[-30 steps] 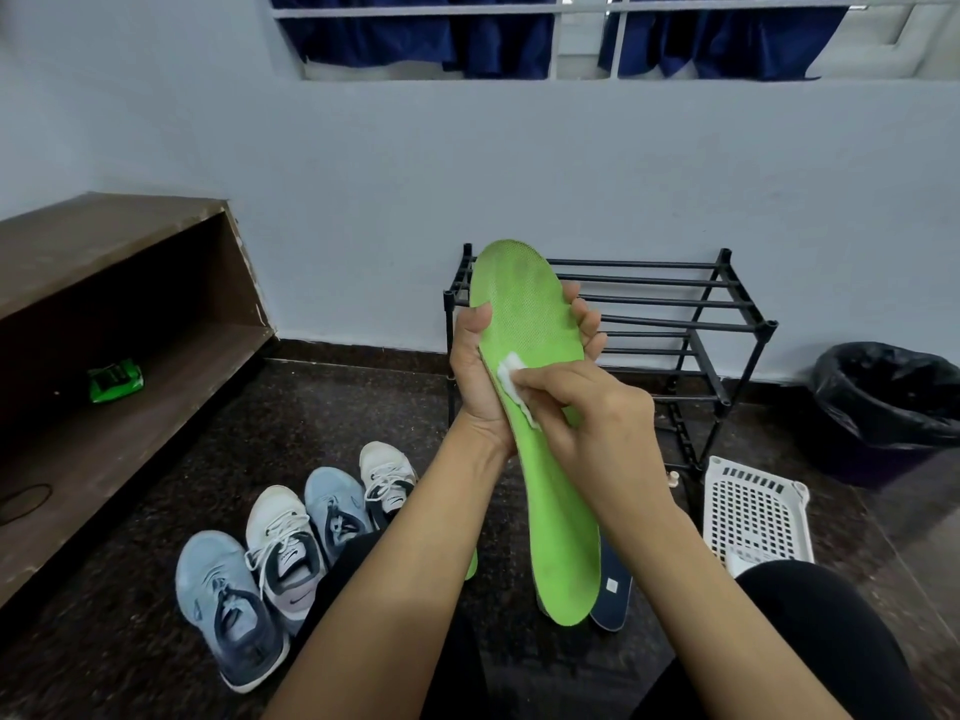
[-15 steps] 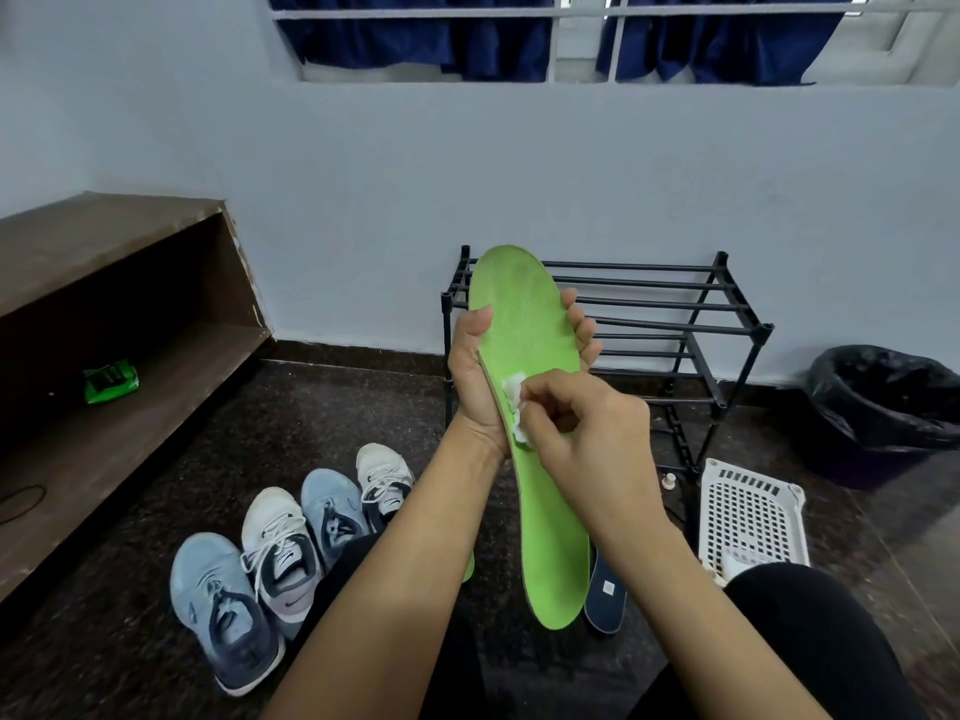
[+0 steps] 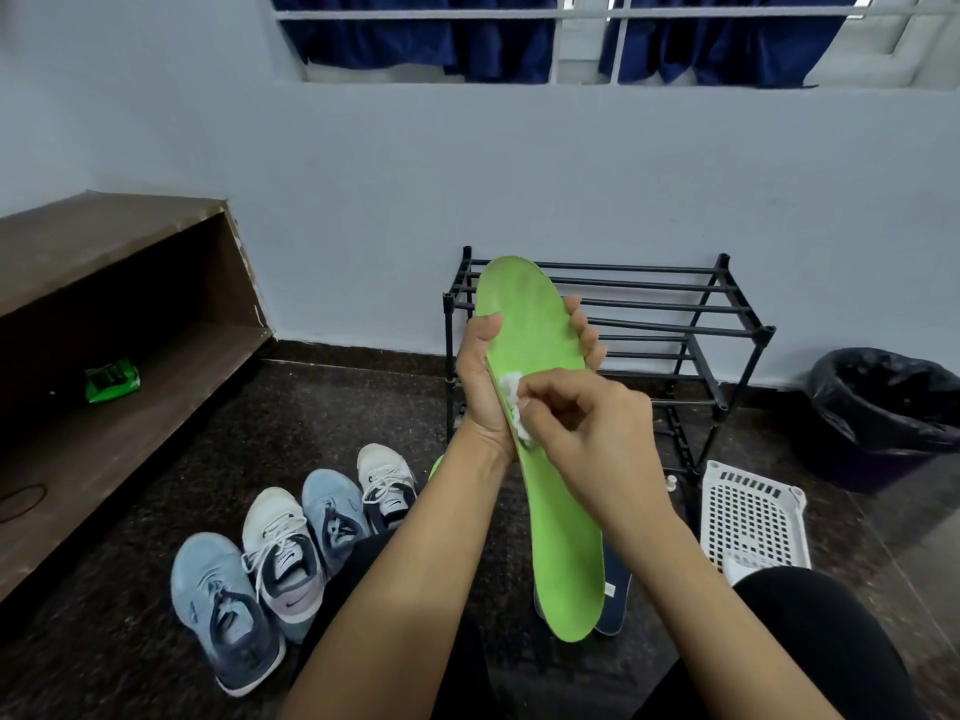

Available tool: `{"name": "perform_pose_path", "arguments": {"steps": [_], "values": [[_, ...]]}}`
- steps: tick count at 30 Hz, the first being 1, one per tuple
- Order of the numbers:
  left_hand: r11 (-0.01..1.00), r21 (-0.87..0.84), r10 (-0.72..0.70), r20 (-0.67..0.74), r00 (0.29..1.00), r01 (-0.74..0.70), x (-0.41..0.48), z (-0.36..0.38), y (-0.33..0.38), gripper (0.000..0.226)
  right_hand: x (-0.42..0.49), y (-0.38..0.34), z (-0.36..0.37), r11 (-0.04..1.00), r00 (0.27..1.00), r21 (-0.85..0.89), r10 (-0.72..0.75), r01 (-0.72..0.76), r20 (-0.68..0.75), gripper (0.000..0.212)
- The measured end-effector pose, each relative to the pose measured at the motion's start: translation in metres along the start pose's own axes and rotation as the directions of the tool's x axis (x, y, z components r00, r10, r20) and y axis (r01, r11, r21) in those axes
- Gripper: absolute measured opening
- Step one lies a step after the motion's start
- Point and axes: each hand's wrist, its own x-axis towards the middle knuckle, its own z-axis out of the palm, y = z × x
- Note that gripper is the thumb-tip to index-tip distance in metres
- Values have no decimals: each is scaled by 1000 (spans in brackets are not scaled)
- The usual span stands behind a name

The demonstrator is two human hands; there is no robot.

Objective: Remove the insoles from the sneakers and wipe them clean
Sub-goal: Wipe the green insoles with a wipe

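A long bright green insole (image 3: 540,366) stands upright in front of me. My left hand (image 3: 485,387) grips it at the middle, thumb on the left edge, fingers wrapped behind the right edge. My right hand (image 3: 587,433) pinches a small white wipe (image 3: 514,402) and presses it against the insole's left side. A dark blue insole (image 3: 615,589) lies on the floor behind the green one's lower end. Several sneakers sit in a row on the floor at the left: a blue one (image 3: 223,605), a white one (image 3: 283,553), another blue one (image 3: 332,517) and another white one (image 3: 387,485).
A black metal shoe rack (image 3: 675,314) stands against the wall behind the insole. A white perforated basket (image 3: 753,517) lies at the right, beside a bin with a black liner (image 3: 888,407). A wooden shelf (image 3: 104,356) at the left holds a green packet (image 3: 111,379).
My right hand has slid the wipe a little down and toward the insole's left edge. The left hand keeps its grip on the insole.
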Motion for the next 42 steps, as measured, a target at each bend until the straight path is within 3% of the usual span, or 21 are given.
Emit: {"name": "perform_pose_path", "arguments": {"steps": [5, 11, 18, 22, 26, 35, 42], "values": [[998, 66, -6, 3, 1000, 6, 4, 1, 0, 75, -5, 0, 6, 998, 993, 70, 12, -4, -115, 15], [980, 200, 3, -53, 999, 8, 4, 0, -10, 82, 15, 6, 18, 995, 960, -61, -93, 79, -265, 15], [999, 11, 34, -52, 998, -33, 3, -5, -4, 71, 8, 5, 12, 1000, 997, -3, 5, -6, -74, 16], [998, 1, 61, -36, 997, -61, 7, -7, 4, 72, -3, 1, 7, 995, 996, 64, 75, -78, 55, 18], [996, 49, 82, -24, 996, -80, 9, -5, 3, 70, -8, 5, 10, 991, 995, 106, 88, -82, -53, 18], [987, 130, 107, -81, 991, -96, 1, 0, -5, 76, 8, 24, 16, 995, 961, -100, -54, 28, -272, 17], [990, 94, 106, -37, 994, -103, 1, -4, 6, 70, -3, 3, 7, 985, 996, 149, 90, -91, 12, 23]]}}
